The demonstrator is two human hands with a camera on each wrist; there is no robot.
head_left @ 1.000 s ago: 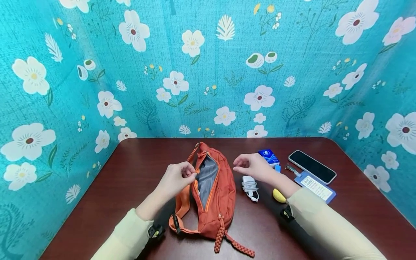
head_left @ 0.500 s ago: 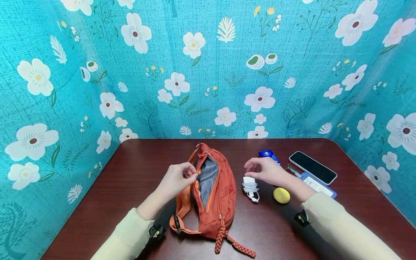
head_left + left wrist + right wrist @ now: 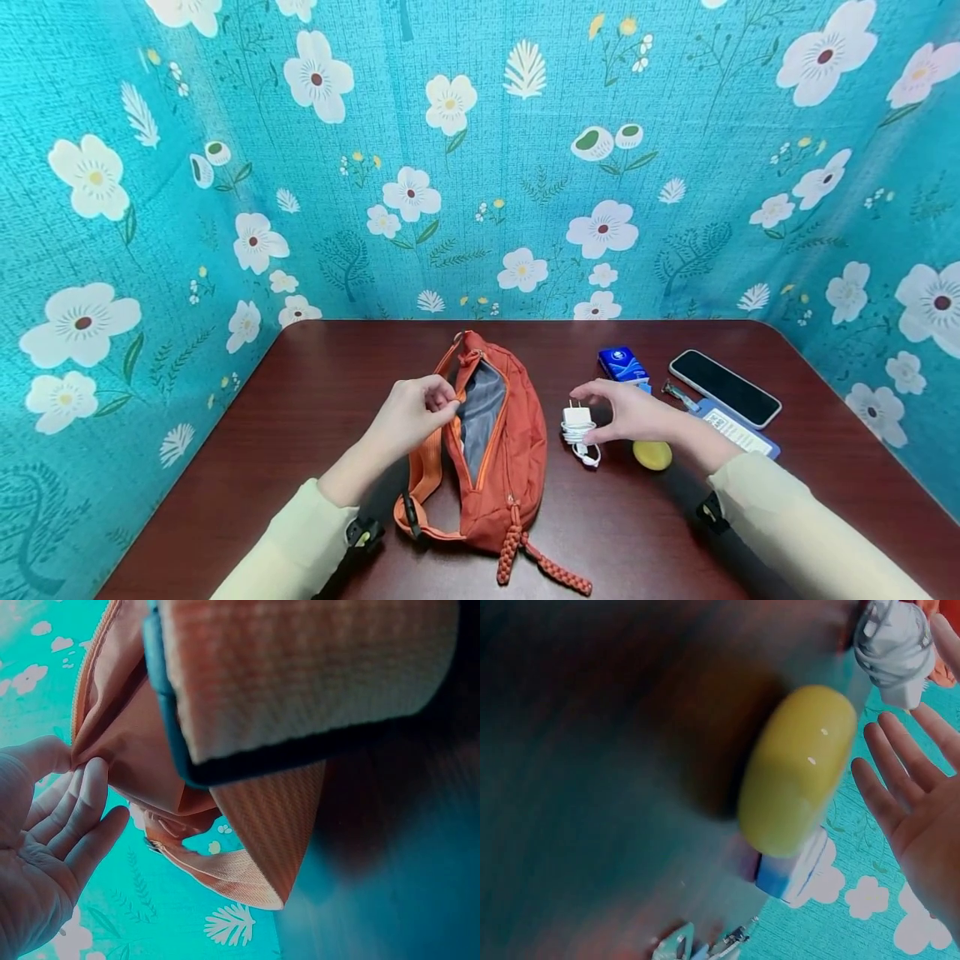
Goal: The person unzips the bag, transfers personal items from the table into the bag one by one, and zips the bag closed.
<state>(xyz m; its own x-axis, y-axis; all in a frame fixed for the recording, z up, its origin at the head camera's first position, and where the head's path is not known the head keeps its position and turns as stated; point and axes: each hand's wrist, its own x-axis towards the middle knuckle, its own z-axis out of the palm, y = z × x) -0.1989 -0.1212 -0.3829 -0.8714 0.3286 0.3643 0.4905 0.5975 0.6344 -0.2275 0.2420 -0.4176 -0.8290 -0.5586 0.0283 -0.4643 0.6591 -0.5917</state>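
Observation:
An orange-red waist bag [image 3: 521, 433] lies on the table, its zipped main pocket gaping and showing grey lining. My left hand [image 3: 408, 417] pinches the left edge of that opening; in the left wrist view, thumb and forefinger of the hand [image 3: 45, 840] nip the fabric [image 3: 142, 742] beside the zip. To the right of the bag lies a white plug charger [image 3: 577, 419] with its cable wound round it. My right hand [image 3: 626, 410] has thumb and fingers spread on either side of the charger. In the right wrist view its fingers [image 3: 911, 761] look fairly straight; firm contact cannot be made out.
A smooth yellow oval object [image 3: 652, 455] sits just below the right hand. Behind that hand are a blue packet [image 3: 622, 367], a dark-screened phone [image 3: 725, 387] and a blue card holder [image 3: 738, 429]. Braided zip pulls [image 3: 555, 573] trail toward the front. A floral cloth [image 3: 480, 167] hangs behind the table.
My right hand has moved right from beside the bag, then down to the charger, its thumb and fingers spreading. The left hand stays at the bag's edge.

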